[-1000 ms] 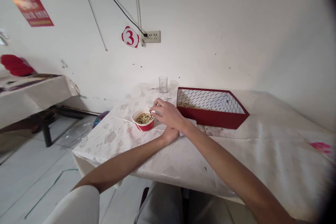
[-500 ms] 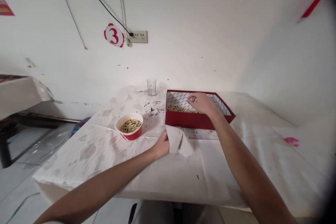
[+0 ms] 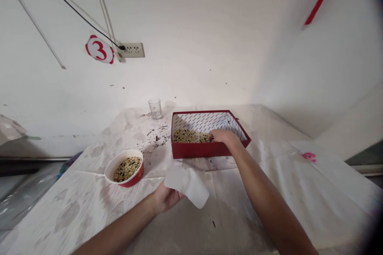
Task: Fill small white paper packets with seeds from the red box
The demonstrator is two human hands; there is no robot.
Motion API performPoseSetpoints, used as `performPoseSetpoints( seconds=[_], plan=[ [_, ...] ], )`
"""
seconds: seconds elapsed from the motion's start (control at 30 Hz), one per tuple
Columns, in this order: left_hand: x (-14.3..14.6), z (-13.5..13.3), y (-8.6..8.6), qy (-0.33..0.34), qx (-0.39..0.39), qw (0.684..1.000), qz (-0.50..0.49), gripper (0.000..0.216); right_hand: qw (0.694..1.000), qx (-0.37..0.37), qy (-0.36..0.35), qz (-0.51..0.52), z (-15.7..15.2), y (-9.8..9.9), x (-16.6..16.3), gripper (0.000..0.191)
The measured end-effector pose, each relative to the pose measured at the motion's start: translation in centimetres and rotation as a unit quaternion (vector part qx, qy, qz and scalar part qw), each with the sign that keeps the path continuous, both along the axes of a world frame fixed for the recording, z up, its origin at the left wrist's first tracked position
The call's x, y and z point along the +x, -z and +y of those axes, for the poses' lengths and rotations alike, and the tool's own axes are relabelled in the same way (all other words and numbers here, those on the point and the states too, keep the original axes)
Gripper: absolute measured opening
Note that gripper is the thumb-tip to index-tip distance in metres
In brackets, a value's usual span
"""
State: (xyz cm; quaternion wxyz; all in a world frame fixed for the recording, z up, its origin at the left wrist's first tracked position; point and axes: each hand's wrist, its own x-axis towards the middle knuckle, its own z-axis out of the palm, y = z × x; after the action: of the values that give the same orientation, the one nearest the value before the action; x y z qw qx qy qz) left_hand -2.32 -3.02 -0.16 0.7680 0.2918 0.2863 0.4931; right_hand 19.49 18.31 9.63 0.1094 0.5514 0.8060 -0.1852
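Note:
My left hand (image 3: pixel 167 197) is closed on a white piece of paper or cloth (image 3: pixel 191 187), which droops to the right above the table in front of the box. Inside the red box (image 3: pixel 197 151), my right hand (image 3: pixel 223 136) reaches down over the near wall, its fingertips at the pale and dark beans or grains (image 3: pixel 191 136) heaped at the left end. Those fingers look curled together; what they hold, if anything, is hidden. Left of my left hand stands a red and white paper bowl (image 3: pixel 136 176) with the same mixed grains (image 3: pixel 128 168) in it.
A clear drinking glass (image 3: pixel 155 108) stands near the wall at the back. Dark bits (image 3: pixel 154 139) lie scattered between bowl and box. The table (image 3: pixel 284 191) wears a pale patterned cover. A black cable runs to a wall socket (image 3: pixel 133 50).
My right hand has gone down from above the box to the grains inside. My left hand has turned, and the white piece now spreads out flatter. The view has shifted to the right.

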Motion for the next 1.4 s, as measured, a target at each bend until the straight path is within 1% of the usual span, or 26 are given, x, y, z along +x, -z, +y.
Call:
performPoseSetpoints(
  seconds=[0.1,0.2,0.3,0.47,0.53,0.63,0.73,0.8,0.9,1.0,1.1,1.2,1.27,1.4],
  plan=[
    [0.1,0.1,0.3,0.003,-0.004,1.0,-0.008,0.037,1.0,-0.015,-0.009,0.0,-0.1,-0.2,0.0,0.037],
    [0.0,0.1,1.1,-0.003,-0.016,1.0,-0.008,0.04,0.999,-0.031,-0.021,0.002,-0.1,-0.3,0.0,0.036],
    [-0.1,0.2,1.9,0.009,-0.027,0.999,-0.015,0.042,0.999,-0.039,-0.032,0.002,0.3,0.0,-0.1,0.041],
    [-0.3,0.3,2.7,0.024,-0.021,0.999,-0.029,0.043,0.998,-0.046,-0.044,0.007,0.8,0.3,-0.3,0.043],
    [-0.4,0.4,3.1,0.033,-0.02,0.999,-0.034,0.046,0.998,-0.044,-0.048,0.012,0.7,0.2,-0.4,0.042],
    [-0.7,0.7,4.3,0.013,-0.036,0.998,-0.041,0.047,0.998,-0.031,-0.053,0.022,0.4,0.0,-0.5,0.038],
    [-0.9,1.0,5.3,0.013,-0.021,0.999,-0.045,0.047,0.998,-0.007,-0.059,0.037,0.1,-0.3,-0.6,0.031],
    [-1.0,1.2,5.6,0.024,-0.007,0.998,-0.055,0.048,0.997,0.004,-0.064,0.044,-0.1,-0.4,-0.6,0.026],
    [-1.1,1.5,5.3,0.04,0.002,0.997,-0.059,0.048,0.997,0.015,-0.063,0.051,-0.5,-0.7,-0.5,0.024],
    [-1.1,1.6,4.5,0.043,0.01,0.997,-0.056,0.048,0.997,0.021,-0.051,0.06,-0.6,-0.8,-0.4,0.02],
    [-1.1,1.8,3.7,0.049,-0.008,0.998,-0.038,0.04,0.996,0.024,-0.039,0.081,-0.2,-0.5,-0.2,0.019],
    [-1.2,1.9,3.5,0.055,-0.009,0.997,-0.047,0.035,0.992,0.036,-0.037,0.111,0.1,-0.3,0.0,0.016],
    [-1.2,1.8,3.4,0.048,-0.009,0.998,-0.051,0.031,0.988,0.06,-0.044,0.138,0.1,-0.3,-0.1,0.017],
    [-1.0,1.9,3.0,0.025,-0.019,0.997,-0.071,0.02,0.971,0.13,-0.055,0.191,-0.4,-0.4,-0.1,0.022]
  ],
)
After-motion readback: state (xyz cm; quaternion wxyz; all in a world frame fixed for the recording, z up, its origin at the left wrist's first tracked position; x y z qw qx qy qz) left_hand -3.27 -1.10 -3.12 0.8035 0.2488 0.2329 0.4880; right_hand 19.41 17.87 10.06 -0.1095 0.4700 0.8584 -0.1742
